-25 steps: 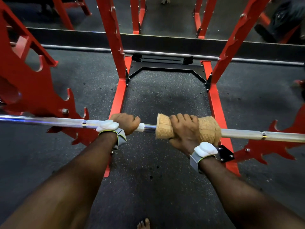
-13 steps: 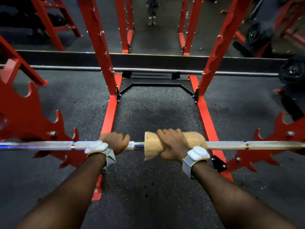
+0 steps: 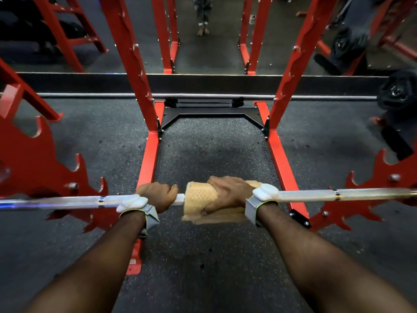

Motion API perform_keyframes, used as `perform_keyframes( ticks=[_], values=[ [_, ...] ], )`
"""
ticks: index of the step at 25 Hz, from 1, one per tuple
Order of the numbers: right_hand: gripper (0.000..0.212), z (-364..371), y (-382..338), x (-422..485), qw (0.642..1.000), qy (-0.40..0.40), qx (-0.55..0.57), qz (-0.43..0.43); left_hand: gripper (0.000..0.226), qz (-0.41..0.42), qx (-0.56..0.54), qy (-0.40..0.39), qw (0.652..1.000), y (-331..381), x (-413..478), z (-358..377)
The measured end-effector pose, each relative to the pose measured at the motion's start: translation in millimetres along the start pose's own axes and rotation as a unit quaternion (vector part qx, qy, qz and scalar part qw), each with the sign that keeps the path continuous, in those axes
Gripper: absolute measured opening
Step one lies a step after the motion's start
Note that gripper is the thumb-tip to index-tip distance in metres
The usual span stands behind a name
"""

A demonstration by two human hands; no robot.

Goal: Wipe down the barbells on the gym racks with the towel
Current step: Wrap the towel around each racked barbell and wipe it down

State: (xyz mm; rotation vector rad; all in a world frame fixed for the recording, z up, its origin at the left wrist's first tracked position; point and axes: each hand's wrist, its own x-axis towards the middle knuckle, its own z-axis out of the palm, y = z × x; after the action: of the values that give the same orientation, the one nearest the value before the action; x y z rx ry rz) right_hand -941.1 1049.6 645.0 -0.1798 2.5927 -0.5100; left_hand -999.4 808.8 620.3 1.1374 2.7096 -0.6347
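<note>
Here, what I see from the head view:

Barbell: the bar (image 3: 316, 195) runs level across my view from edge to edge, in front of me, above the floor. I can see it passing in front of the notched red side plates at both ends; whether it sits in a notch I cannot tell.

Towel: the tan towel (image 3: 198, 195) is wrapped round the bar just right of its middle, with a loose edge hanging below the bar. That lower edge is blurred.

Right hand: my right hand (image 3: 228, 193) is clenched over the towel and the bar inside it, knuckles up, fingers curled over the far side.

Left hand: my left hand (image 3: 158, 195) is clamped on the bare bar, just beside the towel's left end, a short stretch of steel showing between them.

Wrists: each wrist carries a grey band (image 3: 255, 207) with a white pod on top.

Rack: the red rack (image 3: 128, 64) stands ahead, two slanted uprights with hooks, red base rails running toward me on both sides and a black cross brace (image 3: 212, 114) low between them.

Second bar: another bar (image 3: 90, 95) lies across the rack's uprights, well apart from mine.

Floor: dark speckled rubber floor (image 3: 212, 256) under everything.

Plates: black plates (image 3: 399, 91) sit at the far right.

Mirror: the mirror (image 3: 214, 48) behind the rack shows more red frames and a pair of legs.
</note>
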Motion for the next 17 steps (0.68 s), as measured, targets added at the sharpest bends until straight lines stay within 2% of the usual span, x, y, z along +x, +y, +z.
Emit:
perform_keyframes(
  ticks=[3, 6, 9, 11, 14, 17],
  values=[
    [0.069, -7.4, 17.0, -6.8, 0.998, -0.049, 0.012, 0.037, 0.042, -0.003, 0.009, 0.005, 1.0, 2.4, -0.4, -1.5],
    [0.081, -14.6, 14.7, 9.8, 0.99, -0.102, 0.07, 0.067, 0.037, -0.001, 0.008, 0.012, 1.0, 2.5, 0.8, 1.0],
    [0.081, -5.4, -1.4, 22.8, 0.995, -0.062, 0.046, 0.062, 0.032, -0.01, 0.009, 0.017, 1.0, 2.9, 1.5, -0.8],
    [0.07, 7.1, -9.8, 14.7, 0.999, 0.011, -0.033, 0.026, 0.033, -0.019, 0.002, 0.013, 1.0, 4.7, 0.1, -1.6],
    [0.072, 22.0, -8.6, -8.0, 0.983, 0.127, -0.133, -0.024, 0.035, -0.018, 0.0, 0.005, 1.0, 5.6, -0.3, -1.8],
    [0.081, 13.0, 12.5, -13.5, 0.991, 0.075, -0.1, -0.039, 0.033, -0.017, 0.001, 0.002, 1.0, 4.1, 0.3, -3.1]
  ],
)
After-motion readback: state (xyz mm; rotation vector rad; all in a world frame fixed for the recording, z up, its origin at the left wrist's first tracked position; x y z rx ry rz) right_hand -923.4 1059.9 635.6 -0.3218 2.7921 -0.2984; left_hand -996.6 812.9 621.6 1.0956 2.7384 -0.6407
